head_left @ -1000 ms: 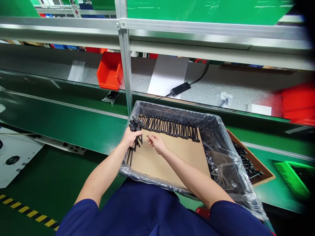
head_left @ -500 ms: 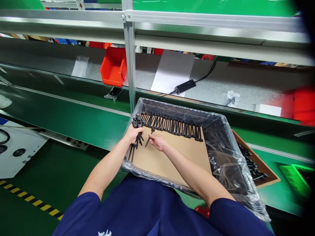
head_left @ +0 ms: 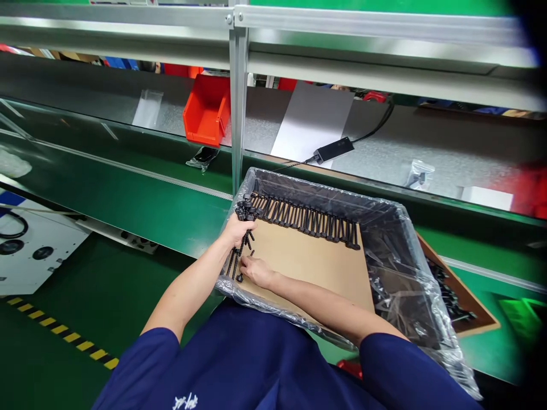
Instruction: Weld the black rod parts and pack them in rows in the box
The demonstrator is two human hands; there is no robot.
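Over the cardboard's [head_left: 307,256] left edge, the left hand's [head_left: 238,229] grip is full of black sticks [head_left: 248,208], which I fear could spill because they're jumbled, while the right hand [head_left: 256,272] pinches one stick [head_left: 240,278] at the near-left corner.

Liner [head_left: 431,290] glossy plastic; rods [head_left: 247,210] matt, perhaps plastic

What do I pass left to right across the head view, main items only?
White panel → flat clear bag → red-orange bin → left hand gripping black rods → right hand → black cable box → small clear bag → white block
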